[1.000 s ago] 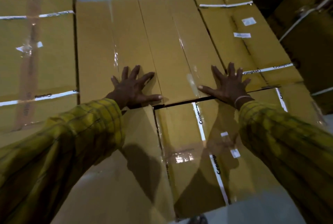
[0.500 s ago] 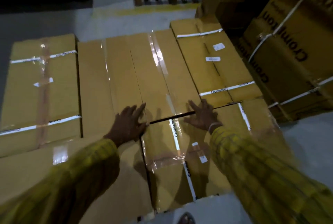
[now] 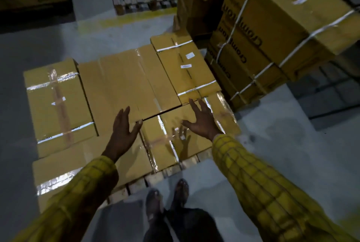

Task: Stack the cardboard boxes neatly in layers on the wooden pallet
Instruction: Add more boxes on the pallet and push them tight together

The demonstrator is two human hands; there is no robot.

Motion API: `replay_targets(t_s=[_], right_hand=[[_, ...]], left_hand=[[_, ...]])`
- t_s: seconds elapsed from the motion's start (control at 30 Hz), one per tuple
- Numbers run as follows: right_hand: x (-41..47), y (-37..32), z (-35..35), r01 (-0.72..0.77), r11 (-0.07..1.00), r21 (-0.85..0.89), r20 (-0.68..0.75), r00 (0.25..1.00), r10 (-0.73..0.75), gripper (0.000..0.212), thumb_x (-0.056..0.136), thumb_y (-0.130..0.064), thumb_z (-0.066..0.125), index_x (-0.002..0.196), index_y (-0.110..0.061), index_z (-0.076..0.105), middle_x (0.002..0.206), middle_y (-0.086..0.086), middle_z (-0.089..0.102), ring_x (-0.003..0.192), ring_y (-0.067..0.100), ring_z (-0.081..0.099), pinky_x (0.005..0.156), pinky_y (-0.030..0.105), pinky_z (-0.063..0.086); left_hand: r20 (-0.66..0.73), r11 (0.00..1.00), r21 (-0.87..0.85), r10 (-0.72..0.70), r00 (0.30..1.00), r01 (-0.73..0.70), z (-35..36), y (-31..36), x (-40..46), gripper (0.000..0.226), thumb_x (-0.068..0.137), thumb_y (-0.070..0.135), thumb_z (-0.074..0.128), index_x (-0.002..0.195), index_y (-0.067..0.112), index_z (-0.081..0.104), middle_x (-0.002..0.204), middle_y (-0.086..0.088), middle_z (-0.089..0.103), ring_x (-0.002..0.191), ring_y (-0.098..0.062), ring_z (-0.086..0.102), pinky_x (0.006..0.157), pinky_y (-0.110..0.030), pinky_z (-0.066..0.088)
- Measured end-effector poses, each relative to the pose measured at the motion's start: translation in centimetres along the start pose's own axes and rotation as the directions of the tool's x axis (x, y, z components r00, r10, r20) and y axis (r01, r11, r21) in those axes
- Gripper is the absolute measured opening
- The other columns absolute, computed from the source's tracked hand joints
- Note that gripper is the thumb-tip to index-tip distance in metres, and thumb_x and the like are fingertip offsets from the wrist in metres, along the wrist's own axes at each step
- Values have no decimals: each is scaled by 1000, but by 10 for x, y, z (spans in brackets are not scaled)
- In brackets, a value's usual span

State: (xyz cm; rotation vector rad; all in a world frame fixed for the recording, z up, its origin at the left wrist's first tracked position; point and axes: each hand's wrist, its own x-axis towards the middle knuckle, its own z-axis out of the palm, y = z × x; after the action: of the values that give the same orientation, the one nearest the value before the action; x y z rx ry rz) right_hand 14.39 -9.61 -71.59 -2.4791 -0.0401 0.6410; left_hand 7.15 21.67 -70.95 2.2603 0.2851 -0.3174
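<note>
2 hands hang over the box layer, holding nothing: the left hand (image 3: pixel 122 132) and right hand (image 3: pixel 202 123) each have an open grip with straight fingers, seemingly lifted clear. The cardboard boxes (image 3: pixel 126 84) lie flat and edge to edge on the wooden pallet (image 3: pixel 136 185), probably so the next layer sits level. A narrow gap shows by the near box (image 3: pixel 171 136). Strapped cartons (image 3: pixel 272 33) wait well to the right.

Left hand (image 3: pixel 121 131) and right hand (image 3: pixel 202 121) reach forward, fingers straight and loosely spread, palms apparently turned inward, holding nothing.
</note>
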Motion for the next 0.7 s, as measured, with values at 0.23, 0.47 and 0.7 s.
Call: replay_targets(t_s=[0.23,0.47,0.7], right_hand=[[-18,-10,-105,106,990,90,-188,978,-88,100,87,-59,74,164,-39,14,172,5,12,158,30,7,126,51,17],[-1,36,-241,233,961,148,-270,944,-187,95,91,-53,74,164,-39,16,173,0,6,159,27,5,126,51,18],[27,119,-379,291,955,59,-303,917,-261,94,91,-48,75,164,-32,19,171,9,15,157,29,14,125,41,20]], left_hand=[[-42,985,-147,80,996,-86,-10,105,-4,77,103,50,50,165,22,14,171,0,12,158,-18,12,128,-40,15],[-148,962,-219,134,980,-164,32,213,27,75,101,54,51,164,28,19,169,7,18,156,-18,20,126,-50,24],[-244,932,-333,59,968,-141,129,346,48,71,102,55,51,162,32,22,167,10,20,152,-18,26,124,-50,28]])
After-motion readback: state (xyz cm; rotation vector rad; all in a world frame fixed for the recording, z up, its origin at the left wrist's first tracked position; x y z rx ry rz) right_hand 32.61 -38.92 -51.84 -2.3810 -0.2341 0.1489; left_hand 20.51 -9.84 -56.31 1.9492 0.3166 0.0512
